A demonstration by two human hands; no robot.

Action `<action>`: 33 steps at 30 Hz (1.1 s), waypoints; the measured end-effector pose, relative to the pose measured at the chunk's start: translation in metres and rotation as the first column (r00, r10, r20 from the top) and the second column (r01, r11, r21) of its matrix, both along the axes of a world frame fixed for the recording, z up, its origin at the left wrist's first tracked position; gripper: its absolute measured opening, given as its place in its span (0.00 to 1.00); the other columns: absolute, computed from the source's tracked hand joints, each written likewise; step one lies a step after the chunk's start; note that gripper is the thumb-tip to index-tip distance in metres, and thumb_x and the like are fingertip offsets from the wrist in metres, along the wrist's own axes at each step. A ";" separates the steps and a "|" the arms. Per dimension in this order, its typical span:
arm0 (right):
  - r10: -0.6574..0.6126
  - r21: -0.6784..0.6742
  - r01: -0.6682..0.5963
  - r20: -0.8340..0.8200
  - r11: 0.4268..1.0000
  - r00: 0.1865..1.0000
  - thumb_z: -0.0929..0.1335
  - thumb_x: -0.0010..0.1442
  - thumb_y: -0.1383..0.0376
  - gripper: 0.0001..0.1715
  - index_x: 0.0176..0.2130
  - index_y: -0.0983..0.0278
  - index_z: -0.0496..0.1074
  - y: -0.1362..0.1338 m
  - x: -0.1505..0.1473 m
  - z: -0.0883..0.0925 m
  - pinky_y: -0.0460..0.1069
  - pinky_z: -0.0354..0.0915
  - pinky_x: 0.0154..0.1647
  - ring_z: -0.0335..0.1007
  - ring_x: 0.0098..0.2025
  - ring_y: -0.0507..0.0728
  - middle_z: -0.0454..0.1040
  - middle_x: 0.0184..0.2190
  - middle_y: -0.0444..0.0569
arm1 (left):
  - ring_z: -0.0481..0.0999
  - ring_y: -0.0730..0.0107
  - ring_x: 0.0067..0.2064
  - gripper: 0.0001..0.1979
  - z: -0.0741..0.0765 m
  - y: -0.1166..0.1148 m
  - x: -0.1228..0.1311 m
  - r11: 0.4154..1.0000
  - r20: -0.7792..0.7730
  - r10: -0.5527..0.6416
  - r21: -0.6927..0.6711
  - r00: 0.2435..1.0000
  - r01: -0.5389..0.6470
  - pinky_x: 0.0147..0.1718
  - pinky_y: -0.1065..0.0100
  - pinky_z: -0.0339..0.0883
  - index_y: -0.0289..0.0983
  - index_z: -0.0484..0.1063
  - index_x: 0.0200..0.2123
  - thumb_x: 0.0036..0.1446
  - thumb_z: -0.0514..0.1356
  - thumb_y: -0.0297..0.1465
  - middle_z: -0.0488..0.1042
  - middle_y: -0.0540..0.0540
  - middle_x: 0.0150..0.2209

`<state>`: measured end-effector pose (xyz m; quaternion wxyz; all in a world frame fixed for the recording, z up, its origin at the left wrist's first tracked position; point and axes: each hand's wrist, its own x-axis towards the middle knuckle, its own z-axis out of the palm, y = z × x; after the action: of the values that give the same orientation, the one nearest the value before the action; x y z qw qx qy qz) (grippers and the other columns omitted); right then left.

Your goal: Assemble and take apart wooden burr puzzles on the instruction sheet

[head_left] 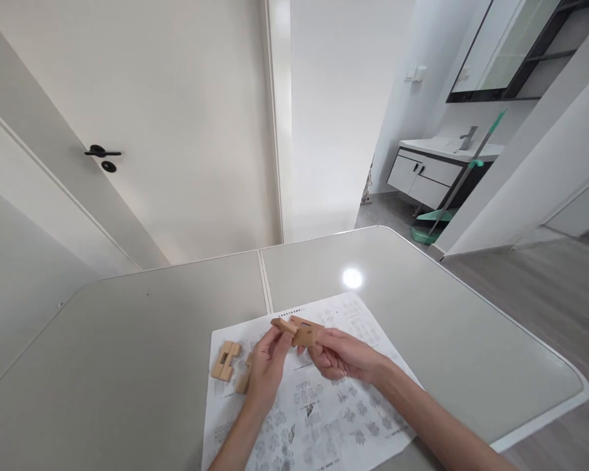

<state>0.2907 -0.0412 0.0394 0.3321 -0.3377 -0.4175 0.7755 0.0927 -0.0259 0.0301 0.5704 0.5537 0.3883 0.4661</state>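
My left hand (266, 369) pinches a small notched wooden puzzle piece (285, 326) between thumb and fingers. Another flat wooden puzzle piece (305, 335), with small dark marks on its face, is gripped by my right hand (341, 354). The two pieces meet or overlap just above the printed paper sheet (324, 399); I cannot tell whether they are interlocked. Left of my hands, a notched wooden block (226, 360) lies on the sheet. A further wooden piece (243, 381) is partly hidden behind my left hand.
The paper, covered in small puzzle drawings, lies on a pale grey table (127, 366) with a seam and white rim. Beyond are a white door (186, 131), a washbasin cabinet (425, 173) and a green dustpan (425, 234) with a long handle.
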 end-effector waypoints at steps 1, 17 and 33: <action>-0.098 0.132 0.079 0.149 0.988 0.984 0.65 0.70 0.47 0.22 0.38 0.63 0.71 0.002 0.003 0.000 0.46 0.52 0.21 0.51 0.19 0.48 0.61 0.21 0.38 | 0.73 0.65 0.39 0.17 -0.001 0.000 0.001 0.998 0.022 0.040 -0.042 0.999 -0.040 0.43 0.67 0.68 0.38 0.76 0.42 0.66 0.60 0.46 0.77 0.45 0.40; -0.686 0.837 -0.103 0.505 0.537 0.523 0.68 0.67 0.62 0.05 0.44 0.59 0.71 0.013 0.011 -0.048 0.59 0.66 0.47 0.68 0.45 0.65 0.73 0.43 0.54 | 0.65 0.73 0.28 0.20 -0.006 0.001 0.010 0.976 0.071 0.139 -0.177 0.988 -0.125 0.30 0.71 0.63 0.38 0.73 0.39 0.63 0.60 0.51 0.72 0.50 0.30; -0.349 0.124 0.364 -0.128 0.923 0.928 0.74 0.64 0.50 0.20 0.47 0.61 0.74 0.003 0.014 -0.026 0.47 0.51 0.29 0.52 0.25 0.49 0.69 0.27 0.42 | 0.67 0.70 0.31 0.22 -0.007 -0.006 0.012 0.976 -0.028 0.116 -0.181 0.993 -0.120 0.29 0.72 0.63 0.39 0.73 0.41 0.67 0.55 0.52 0.72 0.47 0.34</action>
<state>0.3044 -0.0382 0.0134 0.5126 -0.3421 -0.3867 0.6861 0.1045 -0.0322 0.0228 0.5866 0.4793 0.4665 0.4568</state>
